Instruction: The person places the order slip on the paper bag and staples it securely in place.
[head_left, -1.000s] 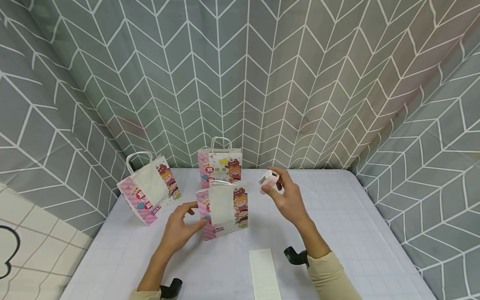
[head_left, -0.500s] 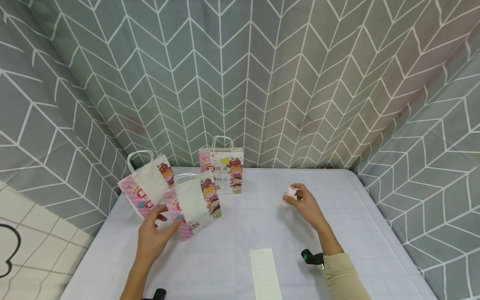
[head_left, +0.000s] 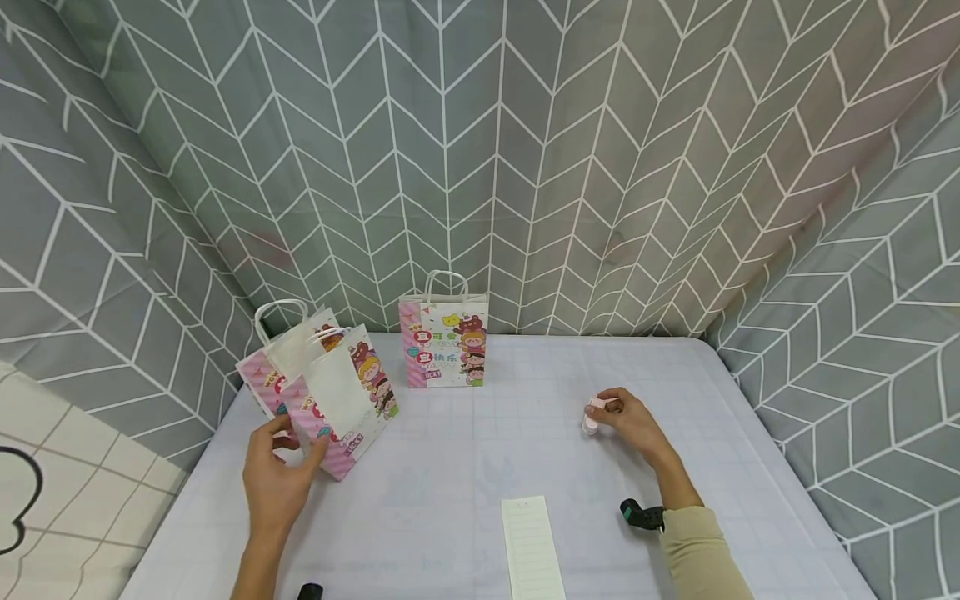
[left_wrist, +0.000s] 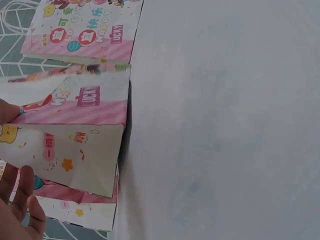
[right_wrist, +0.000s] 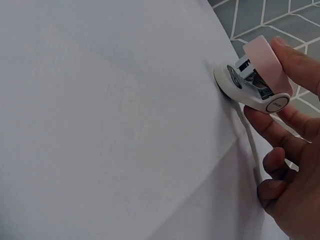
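**Here, a printed paper bag [head_left: 345,392] is pinched in the left hand [head_left: 277,479] and a small stapler [head_left: 595,417] in the right hand [head_left: 636,429]**

The largest thing in view is the grey curtain [head_left: 480,150] with white zigzag lines, hanging behind and along both sides. The table [head_left: 450,517] below it wears a pale cloth, and a tile-patterned surface [head_left: 82,483] shows past its left edge.

Three bags with pink stripes and cartoon figures come next. The middle bag [head_left: 444,346] stands upright near the back edge, its coloured lettering facing forward. The leftmost bag [head_left: 288,354] is tilted, with a white panel on its front. The held bag, which has a similar panel, slants in front of the leftmost bag and partly covers it; whether the two touch cannot be told.

The left hand grips the held bag by its pink side edge, thumb on the front face and fingers curled behind. The right hand, well apart toward the right side, pinches the stapler between thumb and fingers, thumb along its top, remaining fingers folded in. A tan sleeve [head_left: 705,554] covers that forearm.

A ruled paper strip [head_left: 532,550] lies near the front edge, between the arms. A black wrist camera [head_left: 641,514] sits by the right sleeve. Smallest is the stapler, pink above and white below, tilted close to the tabletop; contact is hard to judge.
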